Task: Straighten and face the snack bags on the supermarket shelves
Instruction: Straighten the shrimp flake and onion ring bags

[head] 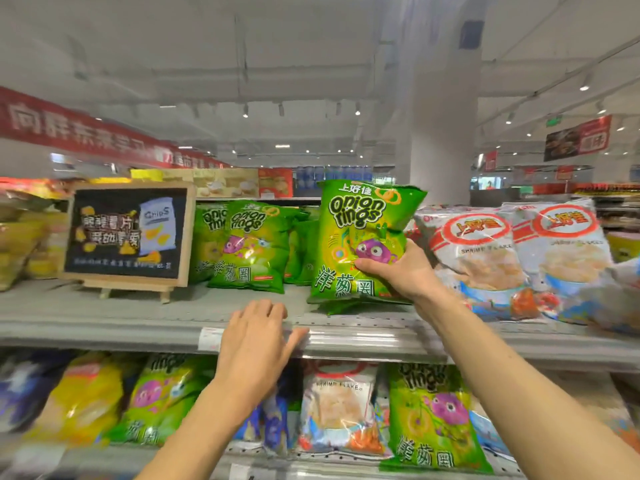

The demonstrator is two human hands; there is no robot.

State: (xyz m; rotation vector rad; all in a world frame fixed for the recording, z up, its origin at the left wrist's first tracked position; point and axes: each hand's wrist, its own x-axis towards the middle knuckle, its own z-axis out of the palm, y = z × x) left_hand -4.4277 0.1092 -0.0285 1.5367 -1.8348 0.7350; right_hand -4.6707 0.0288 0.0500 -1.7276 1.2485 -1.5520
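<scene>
My right hand (403,270) grips a green Onion Rings bag (356,233) by its right side, thumb across the front, holding it upright and facing me on the top shelf (138,323). More green Onion Rings bags (249,244) stand behind and to its left. My left hand (258,344) lies open, fingers spread, over the shelf's front edge and price rail, holding nothing. White shrimp-flake bags (485,258) lean to the right of the held bag.
A small chalkboard chip sign on a wooden easel (128,233) stands at the left of the top shelf, with yellow bags (24,244) beyond it. The lower shelf holds yellow, green (433,417), blue and shrimp-flake bags (341,410). A white pillar (443,133) rises behind.
</scene>
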